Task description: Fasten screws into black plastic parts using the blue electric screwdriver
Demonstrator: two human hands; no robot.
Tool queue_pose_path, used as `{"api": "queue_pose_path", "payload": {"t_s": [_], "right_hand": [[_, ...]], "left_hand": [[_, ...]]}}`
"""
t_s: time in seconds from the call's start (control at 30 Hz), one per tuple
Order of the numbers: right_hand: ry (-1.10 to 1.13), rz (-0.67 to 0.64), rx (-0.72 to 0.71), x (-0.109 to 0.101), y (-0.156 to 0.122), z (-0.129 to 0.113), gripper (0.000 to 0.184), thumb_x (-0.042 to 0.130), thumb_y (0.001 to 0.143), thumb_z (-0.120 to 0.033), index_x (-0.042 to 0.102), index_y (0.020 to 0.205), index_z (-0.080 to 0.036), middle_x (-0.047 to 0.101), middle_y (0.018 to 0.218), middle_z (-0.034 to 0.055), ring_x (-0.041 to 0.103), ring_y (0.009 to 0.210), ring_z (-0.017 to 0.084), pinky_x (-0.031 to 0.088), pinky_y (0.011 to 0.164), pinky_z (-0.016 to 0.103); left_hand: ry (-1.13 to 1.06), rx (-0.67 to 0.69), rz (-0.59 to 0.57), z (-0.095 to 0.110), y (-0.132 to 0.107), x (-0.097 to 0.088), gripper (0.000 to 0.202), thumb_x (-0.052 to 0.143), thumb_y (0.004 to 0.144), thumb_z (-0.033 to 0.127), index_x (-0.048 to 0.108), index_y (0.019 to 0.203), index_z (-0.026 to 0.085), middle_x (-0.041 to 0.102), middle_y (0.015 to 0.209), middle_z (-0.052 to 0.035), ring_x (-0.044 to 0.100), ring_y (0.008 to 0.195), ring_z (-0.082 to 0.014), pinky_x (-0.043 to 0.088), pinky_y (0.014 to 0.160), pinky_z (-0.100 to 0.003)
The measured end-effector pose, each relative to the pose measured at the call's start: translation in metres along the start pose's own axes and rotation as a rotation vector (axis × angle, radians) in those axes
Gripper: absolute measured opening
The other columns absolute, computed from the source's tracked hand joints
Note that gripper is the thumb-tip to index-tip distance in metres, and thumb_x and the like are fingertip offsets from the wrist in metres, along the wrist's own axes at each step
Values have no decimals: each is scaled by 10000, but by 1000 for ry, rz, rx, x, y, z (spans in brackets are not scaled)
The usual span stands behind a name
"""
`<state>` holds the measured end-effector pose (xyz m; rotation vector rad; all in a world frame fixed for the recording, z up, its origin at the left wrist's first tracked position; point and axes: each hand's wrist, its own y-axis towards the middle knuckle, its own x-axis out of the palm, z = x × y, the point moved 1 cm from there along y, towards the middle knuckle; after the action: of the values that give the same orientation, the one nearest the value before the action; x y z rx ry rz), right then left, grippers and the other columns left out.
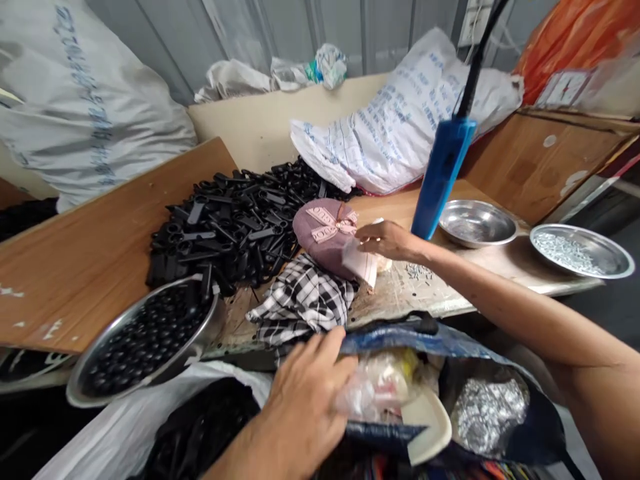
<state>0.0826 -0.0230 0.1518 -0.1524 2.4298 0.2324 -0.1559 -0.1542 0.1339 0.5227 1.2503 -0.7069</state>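
Note:
My right hand (387, 240) is closed on a small white packet (361, 261), perhaps folded paper, over the worktop beside a purple cap (320, 230) with a pink ribbon bow. A black-and-white checked cloth (307, 293) lies in front of the cap. Nearer to me, my left hand (307, 393) curls its fingers over the left end of an open blue bag (395, 341); its fingertips are partly hidden. Inside the bag are clear plastic wrapping (373, 383), a cream-coloured plastic piece (430, 427) and a crumpled foil bundle (493, 410).
Black plastic parts (230, 223) are heaped behind a metal bowl of black balls (145, 340). An upright blue tool (443, 177) hangs from a cord near a metal bowl (477, 223) and a dish of small metal pieces (575, 250). White sacks (395, 120) lie behind.

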Motion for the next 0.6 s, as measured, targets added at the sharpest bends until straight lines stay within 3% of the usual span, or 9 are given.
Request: {"api": "queue_pose_path", "payload": {"t_s": [0.1, 0.23, 0.37, 0.47, 0.53, 0.6], "right_hand": [[-137, -38, -206, -12, -28, -30, 168, 583, 774, -196, 675, 881, -105, 645, 829, 35, 539, 749, 130, 378, 698, 255], [-171, -163, -394, -25, -79, -63, 147, 558, 832, -177, 675, 857, -90, 636, 739, 10, 544, 671, 94, 377, 631, 213], [-224, -280, -479, -32, -129, -79, 134, 549, 855, -158, 675, 875, -116, 636, 733, -1, 549, 654, 79, 367, 605, 193], [-283, -230, -498, -41, -152, -85, 149, 529, 859, -127, 676, 878, -128, 632, 722, 5, 537, 625, 76, 351, 581, 197], [-287, -127, -502, -47, -156, -86, 165, 507, 875, -139, 671, 876, -124, 620, 708, 12, 524, 615, 77, 347, 581, 201], [-268, -88, -475, -49, -149, -84, 175, 495, 883, -151, 666, 863, -124, 603, 683, 8, 512, 607, 78, 347, 583, 200]], "left_hand": [[44, 40, -71, 3, 17, -18, 233, 426, 865, 249, 655, 887, 286, 471, 1273, -35, 470, 1087, -244, 406, 872, -443], [142, 119, -34, 6, 40, -28, 261, 410, 885, 286, 663, 848, 232, 480, 1253, -54, 473, 1073, -246, 385, 896, -451], [249, 140, -30, 11, 55, -39, 210, 439, 839, 236, 633, 803, 164, 582, 981, -71, 514, 933, -239, 404, 784, -410], [230, 197, -51, 18, 42, -45, 191, 445, 834, 208, 607, 740, 169, 595, 848, -48, 509, 823, -207, 369, 715, -371], [124, 349, 63, 25, 19, -42, 197, 437, 858, 217, 598, 749, 192, 618, 947, -30, 515, 884, -197, 356, 772, -369], [141, 563, 358, 33, -8, -32, 266, 429, 899, 316, 567, 706, 196, 632, 1039, -16, 505, 1025, -211, 332, 871, -373]]}}
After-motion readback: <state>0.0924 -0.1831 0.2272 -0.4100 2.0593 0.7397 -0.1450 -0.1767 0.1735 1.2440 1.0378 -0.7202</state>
